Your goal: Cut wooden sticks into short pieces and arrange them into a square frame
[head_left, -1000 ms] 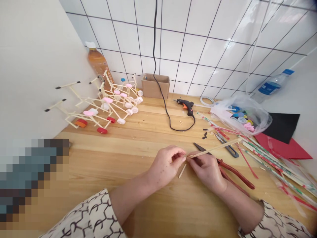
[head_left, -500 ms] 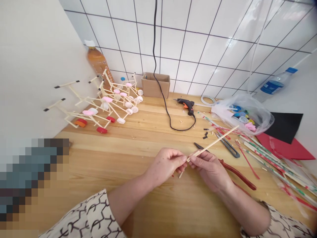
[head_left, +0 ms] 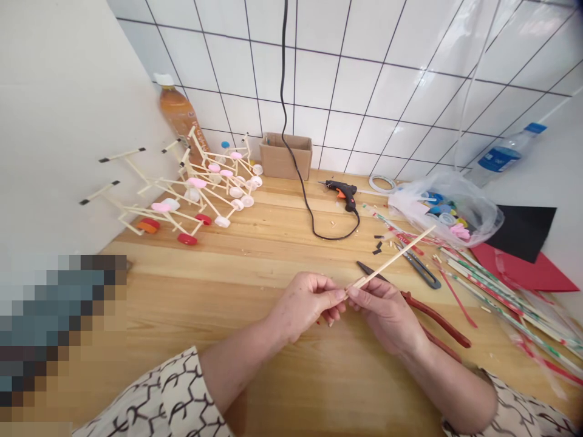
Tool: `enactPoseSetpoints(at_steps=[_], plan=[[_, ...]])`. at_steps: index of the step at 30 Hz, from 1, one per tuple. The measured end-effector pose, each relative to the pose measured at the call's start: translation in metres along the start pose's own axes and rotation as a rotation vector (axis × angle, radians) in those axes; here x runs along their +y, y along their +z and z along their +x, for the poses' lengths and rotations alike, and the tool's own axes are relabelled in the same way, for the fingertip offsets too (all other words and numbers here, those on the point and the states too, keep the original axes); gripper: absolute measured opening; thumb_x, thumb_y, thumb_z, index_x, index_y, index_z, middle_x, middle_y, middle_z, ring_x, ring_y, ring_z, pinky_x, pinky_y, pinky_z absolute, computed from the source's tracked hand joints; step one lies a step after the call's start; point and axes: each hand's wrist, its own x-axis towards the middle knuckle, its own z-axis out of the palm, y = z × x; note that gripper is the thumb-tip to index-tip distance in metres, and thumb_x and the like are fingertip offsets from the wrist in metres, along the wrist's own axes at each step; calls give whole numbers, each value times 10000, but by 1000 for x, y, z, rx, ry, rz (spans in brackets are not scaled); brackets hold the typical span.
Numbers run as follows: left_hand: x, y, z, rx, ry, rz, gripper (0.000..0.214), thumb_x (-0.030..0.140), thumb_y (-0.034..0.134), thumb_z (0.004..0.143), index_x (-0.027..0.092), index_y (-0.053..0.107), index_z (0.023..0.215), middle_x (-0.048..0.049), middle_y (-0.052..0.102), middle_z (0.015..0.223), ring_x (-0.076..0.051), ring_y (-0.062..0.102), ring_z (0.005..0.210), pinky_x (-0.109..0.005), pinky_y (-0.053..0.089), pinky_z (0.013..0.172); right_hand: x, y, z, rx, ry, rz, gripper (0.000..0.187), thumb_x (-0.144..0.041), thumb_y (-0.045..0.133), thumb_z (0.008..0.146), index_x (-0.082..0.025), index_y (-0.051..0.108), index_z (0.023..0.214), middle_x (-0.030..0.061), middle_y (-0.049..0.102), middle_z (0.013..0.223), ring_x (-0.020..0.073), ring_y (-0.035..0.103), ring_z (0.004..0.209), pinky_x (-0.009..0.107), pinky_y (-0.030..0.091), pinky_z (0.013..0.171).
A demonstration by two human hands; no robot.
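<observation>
Both my hands meet over the wooden table (head_left: 255, 267), near its front middle. My right hand (head_left: 387, 312) pinches the near end of a long thin wooden stick (head_left: 395, 257) that slants up and to the right. My left hand (head_left: 306, 303) is closed, its fingertips pressed against the same end of the stick. A short stick piece lies under the hands, mostly hidden. Red-handled pliers (head_left: 428, 315) lie just right of my right hand.
Stick models with bottle-cap wheels (head_left: 191, 194) stand at the back left beside an orange bottle (head_left: 180, 115). A cardboard box (head_left: 286, 156), a glue gun (head_left: 342, 193) with its black cord, a bag of caps (head_left: 449, 209), wrapped sticks (head_left: 501, 291), red and black sheets (head_left: 523, 261) lie around.
The stick's far end has tipped upward, so it slants more steeply. Both hands have lifted slightly off the short piece on the table and stay together.
</observation>
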Motion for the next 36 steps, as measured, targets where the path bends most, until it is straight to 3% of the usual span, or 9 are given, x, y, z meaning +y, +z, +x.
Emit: enactPoseSetpoints(at_steps=[9, 22, 36], plan=[[-1, 6, -1, 67, 37, -73, 176, 245, 609, 709, 117, 566, 594, 3, 575, 537, -67, 494, 438, -187, 361, 431, 0, 4, -4, 24, -9, 46, 150, -277, 785, 610, -160, 691, 604, -3, 611, 553, 102, 485, 548, 251, 387, 581], [-1, 1, 1, -60, 126, -181, 208, 303, 688, 667, 98, 660, 693, -43, 635, 651, -91, 530, 525, -226, 415, 508, -3, -2, -2, 16, 56, 156, 126, -235, 765, 641, -151, 685, 593, -12, 595, 534, 83, 488, 534, 218, 398, 571], [0, 9, -5, 7, 194, -198, 118, 201, 710, 629, 107, 645, 601, -21, 631, 544, -70, 501, 462, -197, 390, 468, -4, 6, -11, 1, 107, 251, 99, -222, 768, 633, -161, 694, 612, -11, 601, 536, 78, 485, 513, 207, 429, 551]])
